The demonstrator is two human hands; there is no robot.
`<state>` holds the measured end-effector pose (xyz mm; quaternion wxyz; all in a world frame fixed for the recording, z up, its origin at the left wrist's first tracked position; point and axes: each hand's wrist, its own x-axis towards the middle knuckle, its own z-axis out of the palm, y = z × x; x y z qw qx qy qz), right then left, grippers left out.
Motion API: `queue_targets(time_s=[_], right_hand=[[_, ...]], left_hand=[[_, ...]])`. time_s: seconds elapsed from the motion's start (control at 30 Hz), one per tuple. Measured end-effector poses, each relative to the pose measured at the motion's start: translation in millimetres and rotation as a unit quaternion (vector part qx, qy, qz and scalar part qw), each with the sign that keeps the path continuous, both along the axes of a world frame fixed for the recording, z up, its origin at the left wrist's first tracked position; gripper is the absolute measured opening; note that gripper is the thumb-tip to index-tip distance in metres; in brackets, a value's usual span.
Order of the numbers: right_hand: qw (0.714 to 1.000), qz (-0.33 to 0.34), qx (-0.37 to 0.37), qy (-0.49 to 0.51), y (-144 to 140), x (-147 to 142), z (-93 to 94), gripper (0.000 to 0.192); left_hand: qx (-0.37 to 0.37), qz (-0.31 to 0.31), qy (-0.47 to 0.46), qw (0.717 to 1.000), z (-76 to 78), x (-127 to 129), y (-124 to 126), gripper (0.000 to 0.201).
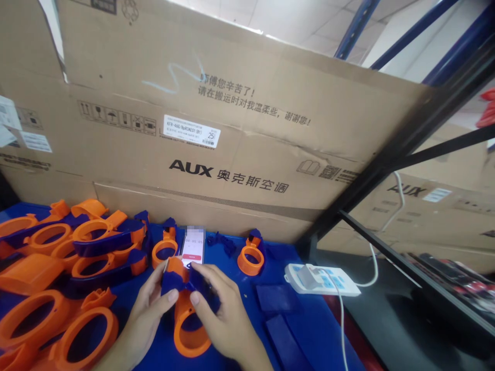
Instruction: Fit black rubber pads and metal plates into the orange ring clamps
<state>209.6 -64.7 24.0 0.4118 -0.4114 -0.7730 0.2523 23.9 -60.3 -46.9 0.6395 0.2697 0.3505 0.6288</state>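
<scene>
We hold 1 orange ring clamp (190,324) at 6 o'clock on the blue table (320,335), just below the phone (193,246). Our left hand (149,309) and right hand (224,314) are both curled, pinching its dark blue clip (176,282) from 9 and 3. We judge it light, stiff plastic, smooth; best gripped by the ring's rim.

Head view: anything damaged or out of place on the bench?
Nothing broken. The big brown cardboard box is creased and dented near its right edge. A smartphone stands propped against it among the orange plastic rings. Both hands hold an orange-and-blue ring part.
</scene>
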Motion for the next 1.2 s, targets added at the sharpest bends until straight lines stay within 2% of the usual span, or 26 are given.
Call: queue_targets(time_s=[0.2,0.43,0.63,0.73,0.83,0.97,1.2], right_hand=[[1.000,-0.002,-0.003,-0.015,1,0,-1.2,0.048],[1.000,-0.008,0.001,-0.014,-1,-4,2.1,0.048],[0.996,-0.006,0.077,-0.046,2,1,-2.0,0.059],[0.983,-0.005,0.152,-0.102,2,3,-4.8,0.065],[0.962,0.007,0.213,-0.168,0,2,-5.5,0.062],[0.946,0.012,0.256,-0.201,-4,-2,-4.6,0.058],[0.936,0.007,0.291,-0.198,-5,-4,-6.0,0.056]], left_hand=[[0.008,-0.025,-0.012,1.000,3.5,0,0,0.066],[-0.003,-0.014,-0.014,1.000,-2.4,-1,-2,0.074],[0.035,-0.017,-0.010,0.999,-7.5,-4,-2,0.064],[0.079,-0.025,0.006,0.997,0.9,-3,1,0.064],[0.089,-0.010,0.052,0.995,11.0,-2,3,0.053],[0.086,0.015,0.090,0.992,14.2,-3,1,0.036],[0.121,0.013,0.097,0.988,13.6,-5,0,0.030]])
